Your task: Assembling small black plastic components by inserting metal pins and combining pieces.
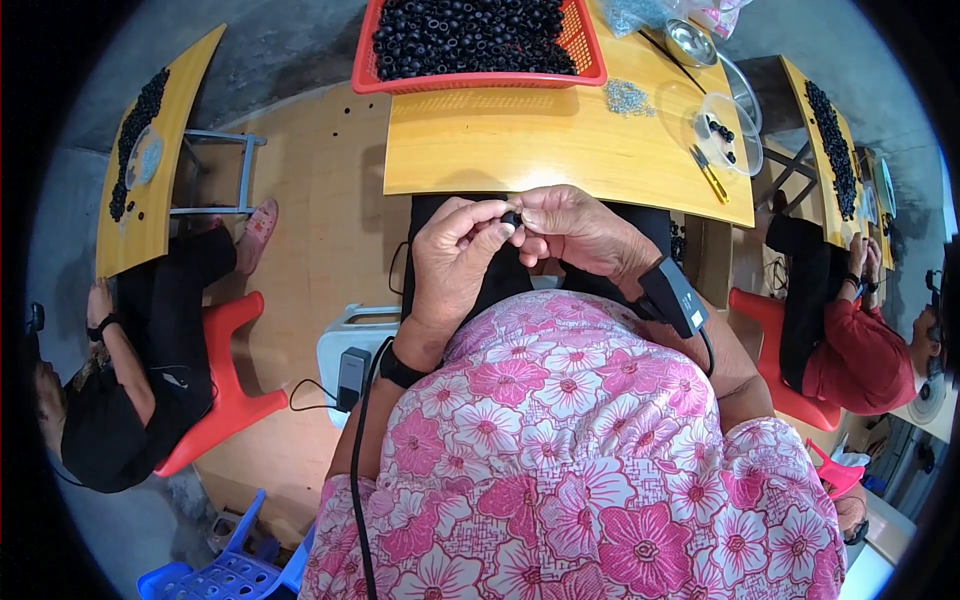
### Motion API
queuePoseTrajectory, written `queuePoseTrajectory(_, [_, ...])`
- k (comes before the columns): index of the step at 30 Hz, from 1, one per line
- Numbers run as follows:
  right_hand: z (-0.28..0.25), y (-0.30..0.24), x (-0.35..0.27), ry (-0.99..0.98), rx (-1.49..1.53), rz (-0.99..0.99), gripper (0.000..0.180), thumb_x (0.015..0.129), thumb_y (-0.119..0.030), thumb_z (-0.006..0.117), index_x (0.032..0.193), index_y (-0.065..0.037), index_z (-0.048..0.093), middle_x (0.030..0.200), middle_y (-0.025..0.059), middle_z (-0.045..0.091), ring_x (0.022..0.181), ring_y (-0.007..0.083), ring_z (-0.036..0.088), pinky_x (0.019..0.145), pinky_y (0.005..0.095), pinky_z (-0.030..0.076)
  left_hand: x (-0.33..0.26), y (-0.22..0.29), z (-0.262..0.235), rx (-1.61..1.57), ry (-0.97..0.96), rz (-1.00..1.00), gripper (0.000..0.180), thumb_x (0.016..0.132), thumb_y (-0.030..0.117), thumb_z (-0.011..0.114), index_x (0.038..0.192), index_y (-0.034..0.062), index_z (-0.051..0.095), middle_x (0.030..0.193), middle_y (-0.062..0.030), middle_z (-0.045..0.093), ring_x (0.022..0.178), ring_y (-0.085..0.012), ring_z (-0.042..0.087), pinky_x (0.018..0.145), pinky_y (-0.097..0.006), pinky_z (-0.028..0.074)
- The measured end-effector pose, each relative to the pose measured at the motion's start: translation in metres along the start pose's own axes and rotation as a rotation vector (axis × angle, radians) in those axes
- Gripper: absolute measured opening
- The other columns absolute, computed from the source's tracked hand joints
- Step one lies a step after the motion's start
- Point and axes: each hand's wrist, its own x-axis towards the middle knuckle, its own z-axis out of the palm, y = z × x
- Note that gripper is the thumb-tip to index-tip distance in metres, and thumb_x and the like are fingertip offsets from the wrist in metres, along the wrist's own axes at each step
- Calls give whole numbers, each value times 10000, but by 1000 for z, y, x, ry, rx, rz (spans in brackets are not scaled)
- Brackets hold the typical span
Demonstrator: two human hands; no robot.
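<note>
Just beyond my lap, in front of the near edge of the yellow table (560, 160), my two hands meet. My left hand (447, 255) pinches a small round black part (511, 219) between thumb and fingertips. Closed from the other side, my right hand (585, 230) has its thumb and fingertips on the same part. My fingers cover much of it. Past my hands, a red plastic basket (480, 86) full of small black ring-like parts (465, 38) sits on the table. To its right lies a little pile of small clear pieces (628, 98).
At the table's right lie a yellow utility knife (710, 176) and a clear plastic dish (748, 158) with several black parts. Behind them stands a metal bowl (690, 44). Co-workers sit at tables left and right, one on a red chair (232, 380). A black cable (357, 480) runs along my left arm.
</note>
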Motion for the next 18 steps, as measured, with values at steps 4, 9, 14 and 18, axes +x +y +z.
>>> queuePoseTrajectory(4, [0, -3, -1, -29, -53, -1, 263, 913, -227, 589, 1029, 8, 595, 849, 42, 624, 692, 97, 574, 681, 251, 512, 1, -8, 3, -123, -43, 35, 257, 833, -4, 639, 1091, -3, 635, 860, -17, 565, 744, -73, 511, 681, -203, 442])
queuePoseTrajectory(9, [7, -8, -3, -66, -167, 0, 231, 912, -219, 579, 1020, -15, 592, 856, 33, 606, 730, 88, 557, 685, 236, 497, -1, 2, 5, -321, -152, -178, 384, 892, 98, 610, 1234, -43, 509, 907, -29, 551, 775, -78, 533, 684, -207, 461])
queuePoseTrajectory(14, [21, -14, -6, 68, -539, 11, 155, 927, -122, 507, 1032, -28, 571, 890, 21, 593, 766, 78, 555, 691, 223, 489, 0, 12, 9, -313, -218, -269, 437, 919, 118, 582, 1273, -90, 431, 996, -80, 566, 859, -108, 585, 747, -232, 502])
queuePoseTrajectory(18, [21, -14, -7, 51, -583, -16, 150, 930, -95, 489, 1036, -20, 564, 902, 17, 592, 774, 78, 558, 691, 220, 490, -1, 10, 12, -322, -196, -263, 415, 920, 124, 579, 1255, -83, 447, 986, -79, 564, 850, -105, 583, 740, -229, 502])
